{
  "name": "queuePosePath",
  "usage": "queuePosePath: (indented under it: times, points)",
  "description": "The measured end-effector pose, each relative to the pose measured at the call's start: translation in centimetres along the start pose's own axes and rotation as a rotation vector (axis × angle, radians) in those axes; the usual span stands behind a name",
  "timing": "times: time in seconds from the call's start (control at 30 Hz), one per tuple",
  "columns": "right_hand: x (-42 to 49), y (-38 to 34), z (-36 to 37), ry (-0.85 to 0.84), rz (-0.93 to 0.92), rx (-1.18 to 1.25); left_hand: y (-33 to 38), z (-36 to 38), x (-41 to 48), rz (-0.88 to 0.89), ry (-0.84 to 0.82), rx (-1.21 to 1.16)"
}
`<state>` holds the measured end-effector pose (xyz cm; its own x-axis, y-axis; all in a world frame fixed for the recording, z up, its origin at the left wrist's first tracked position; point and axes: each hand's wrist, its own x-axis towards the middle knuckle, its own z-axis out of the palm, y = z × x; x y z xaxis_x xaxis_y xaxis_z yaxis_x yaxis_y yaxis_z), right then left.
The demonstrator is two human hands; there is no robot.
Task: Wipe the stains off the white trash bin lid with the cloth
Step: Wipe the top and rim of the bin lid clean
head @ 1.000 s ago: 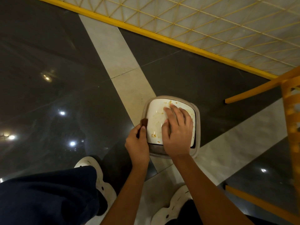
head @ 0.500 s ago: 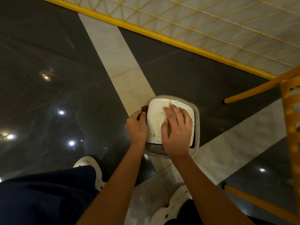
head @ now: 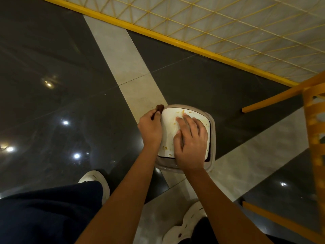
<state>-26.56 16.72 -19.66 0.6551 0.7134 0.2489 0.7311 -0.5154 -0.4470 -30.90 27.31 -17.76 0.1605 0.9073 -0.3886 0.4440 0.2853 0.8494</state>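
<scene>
A small white trash bin lid (head: 168,131) with yellow-orange stains sits in a greyish bin rim (head: 212,138) on the floor below me. My left hand (head: 150,128) is closed around a brown cloth (head: 159,108), whose end sticks out at the lid's far left corner. My right hand (head: 190,141) lies flat on the lid, fingers spread, covering its middle and right part. Stains show near the lid's far edge and near its lower left.
The floor is glossy dark tile crossed by pale stone strips (head: 126,55). A yellow-framed lattice panel (head: 228,23) runs along the back. An orange chair (head: 313,120) stands at the right. My white shoes (head: 98,180) and dark trouser leg are at the bottom.
My left hand with the cloth has slid along the lid's left edge from its near side toward the far left corner. My right hand has stayed pressed on the lid.
</scene>
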Motion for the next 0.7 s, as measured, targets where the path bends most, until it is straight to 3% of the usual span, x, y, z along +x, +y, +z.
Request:
queuePosePath:
  times: [0.1,0.3,0.47,0.63,0.7]
  points:
    - [-0.1,0.1,0.0,-0.002,0.001,0.012,-0.7,-0.3,-0.9,0.042,0.004,0.008]
    - [-0.1,0.0,0.0,-0.016,0.012,0.014,0.5,0.4,1.5,-0.039,-0.032,0.029]
    - [-0.1,0.1,-0.1,-0.011,0.008,0.013,-0.1,-0.4,0.2,0.058,-0.064,0.009]
    - [-0.2,-0.2,-0.1,-0.024,0.019,0.013,0.3,-0.2,1.9,-0.071,-0.085,0.021]
    - [-0.1,-0.2,-0.2,-0.022,0.022,0.019,1.4,0.3,2.2,-0.022,-0.099,0.025]
